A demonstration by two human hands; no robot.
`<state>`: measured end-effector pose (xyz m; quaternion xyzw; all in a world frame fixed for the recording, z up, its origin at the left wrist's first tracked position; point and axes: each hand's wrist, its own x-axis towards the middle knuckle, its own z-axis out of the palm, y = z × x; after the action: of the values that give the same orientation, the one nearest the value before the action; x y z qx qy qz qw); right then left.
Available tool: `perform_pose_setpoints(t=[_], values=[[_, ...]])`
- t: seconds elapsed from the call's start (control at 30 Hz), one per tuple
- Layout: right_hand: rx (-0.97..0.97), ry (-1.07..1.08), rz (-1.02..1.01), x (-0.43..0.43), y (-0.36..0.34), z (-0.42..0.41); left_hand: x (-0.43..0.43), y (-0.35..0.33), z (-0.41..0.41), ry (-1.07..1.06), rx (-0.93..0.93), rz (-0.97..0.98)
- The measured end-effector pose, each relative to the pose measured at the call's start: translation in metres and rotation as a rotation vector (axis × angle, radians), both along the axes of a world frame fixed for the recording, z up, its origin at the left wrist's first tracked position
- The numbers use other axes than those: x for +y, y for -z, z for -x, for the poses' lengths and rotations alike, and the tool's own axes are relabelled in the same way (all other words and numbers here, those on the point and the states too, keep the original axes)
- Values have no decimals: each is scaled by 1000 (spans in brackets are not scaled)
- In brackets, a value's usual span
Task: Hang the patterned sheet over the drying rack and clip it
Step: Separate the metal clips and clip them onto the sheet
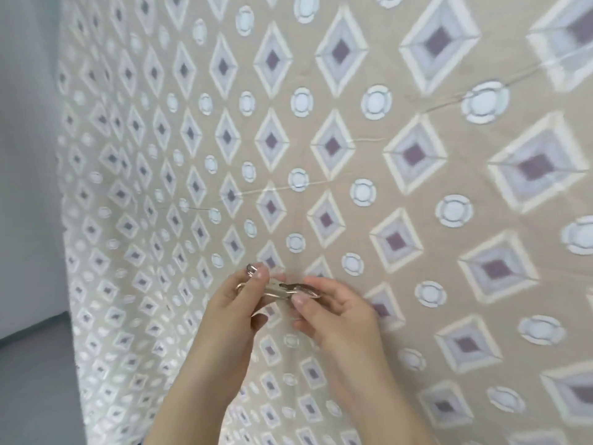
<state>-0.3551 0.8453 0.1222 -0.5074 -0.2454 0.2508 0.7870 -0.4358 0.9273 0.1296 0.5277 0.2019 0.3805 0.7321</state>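
Pinched between left hand [236,303] and right hand [337,313], close in front of patterned sheet [369,139]: metal clip [284,289], possibly several together. Seemingly hung already and spread flat. Clipping not yet done. Left of sheet, grey wall [25,123] and floor [32,374].

Colours: tan sheet [353,155], silver clips [285,289], grey surroundings.

Sheet: beige-tan ground with a repeat grid, rows of diamonds alternating with rows of circles. Each diamond has a cream outer border, a pale lilac-grey band and a dark plum centre. Each circle is a pale blue-white disc inside a cream ring broken into segments. The left part of the sheet reads paler, washed toward white. Clips: plain silver metal, no pattern. Wall [25,123] at left: flat pale blue-grey. Floor [32,380] at lower left: plain mid grey, darker than the wall.
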Motion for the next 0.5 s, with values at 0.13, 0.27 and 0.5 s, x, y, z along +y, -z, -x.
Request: perform_pose_setpoints(t=[0.13,0.27,0.5], values=[[29,-64,-20,38,2,-3,34,6,16,-32,-22,-1],[31,-166,-4,77,8,8,67,14,35,-159,-68,28],[19,-247,15,160,5,31,151,19,62,-239,-97,38]])
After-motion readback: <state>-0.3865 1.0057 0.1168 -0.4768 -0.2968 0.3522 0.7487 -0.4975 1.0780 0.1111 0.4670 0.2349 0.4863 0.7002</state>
